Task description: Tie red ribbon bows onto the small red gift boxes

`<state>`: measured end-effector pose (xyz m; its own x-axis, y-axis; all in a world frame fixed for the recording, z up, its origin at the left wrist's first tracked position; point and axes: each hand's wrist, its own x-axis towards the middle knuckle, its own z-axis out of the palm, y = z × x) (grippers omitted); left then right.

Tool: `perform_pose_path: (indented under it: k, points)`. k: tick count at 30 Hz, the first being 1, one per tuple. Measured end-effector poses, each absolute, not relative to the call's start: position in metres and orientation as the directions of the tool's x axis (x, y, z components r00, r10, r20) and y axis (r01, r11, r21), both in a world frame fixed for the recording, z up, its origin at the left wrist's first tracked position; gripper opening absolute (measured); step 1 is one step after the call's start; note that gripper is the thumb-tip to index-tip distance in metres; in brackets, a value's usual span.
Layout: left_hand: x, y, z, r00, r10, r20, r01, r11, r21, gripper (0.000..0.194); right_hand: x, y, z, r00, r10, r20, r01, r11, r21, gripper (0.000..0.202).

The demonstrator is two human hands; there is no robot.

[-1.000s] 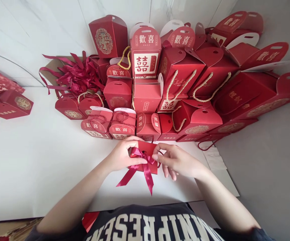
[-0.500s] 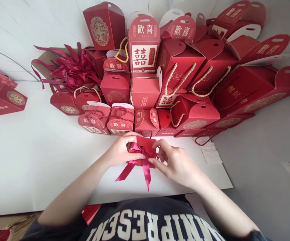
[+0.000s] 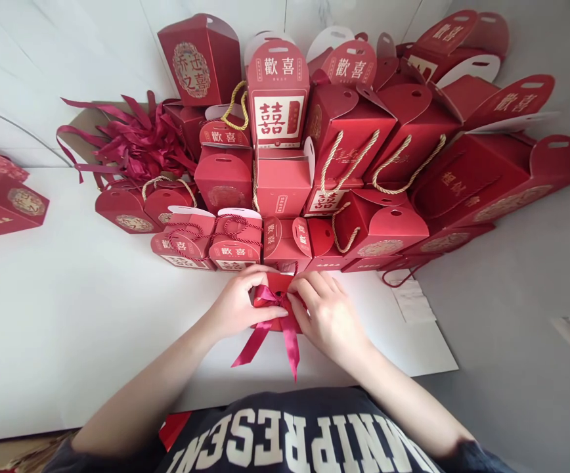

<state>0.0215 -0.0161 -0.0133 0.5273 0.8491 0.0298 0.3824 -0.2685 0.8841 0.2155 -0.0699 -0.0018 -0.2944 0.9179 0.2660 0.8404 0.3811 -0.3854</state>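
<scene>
A small red gift box point(image 3: 279, 282) sits on the white table close to my body. A magenta satin ribbon point(image 3: 291, 348) is tied in a bow at a hole on its top, and two tails hang toward me. My left hand point(image 3: 238, 299) grips the box's left side, thumb across the top beside the knot, fingers behind. My right hand point(image 3: 331, 305) is closed at the bow's right side, thumb and index finger pinching the ribbon near the knot. The right loop is mostly hidden behind those fingers.
Stacked red gift boxes point(image 3: 280, 174) fill the back of the table, several with rope handles. A pile of magenta ribbons point(image 3: 144, 141) lies at the back left. Another red box point(image 3: 12, 203) stands far left. A grey wall point(image 3: 526, 276) bounds the right side.
My right hand has moved left, and its spread fingers have closed on the ribbon by the knot. My left hand keeps its hold on the box. The view has shifted slightly.
</scene>
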Motion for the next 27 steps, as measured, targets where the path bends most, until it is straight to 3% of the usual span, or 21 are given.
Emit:
perform_pose_path:
  k: [4,7,10,13,15,20,27]
  points:
    - [0.022,-0.015,-0.011,0.521,0.853,0.02,0.382,-0.254,0.888,0.026,0.224,-0.068,0.002,-0.262,0.948,0.18,0.711,0.316,-0.629,0.009]
    - [0.022,-0.015,-0.009,0.53,0.848,0.016,0.384,-0.257,0.887,0.027,0.234,-0.062,0.007,-0.287,0.958,0.001,0.492,0.148,-0.858,0.006]
    - [0.023,-0.016,-0.008,0.531,0.847,0.005,0.39,-0.249,0.886,0.025,0.241,-0.053,0.011,-0.369,0.917,-0.151,0.281,-0.044,-0.959,0.014]
    - [0.023,-0.016,-0.007,0.525,0.851,0.004,0.393,-0.247,0.886,0.025,0.242,-0.048,0.014,-0.416,0.891,-0.183,0.256,-0.078,-0.964,0.022]
    - [0.023,-0.017,-0.008,0.521,0.854,0.017,0.386,-0.253,0.887,0.025,0.24,-0.048,0.017,-0.415,0.898,-0.145,0.371,0.022,-0.928,0.023]
    - [0.023,-0.016,-0.008,0.528,0.849,0.007,0.372,-0.239,0.897,0.022,0.231,-0.055,0.015,-0.357,0.934,-0.023,0.671,0.24,-0.701,0.027]
    - [0.022,-0.016,-0.01,0.524,0.851,-0.027,0.384,-0.208,0.9,0.02,0.219,-0.058,-0.001,-0.359,0.909,0.21,0.629,0.402,-0.666,0.025]
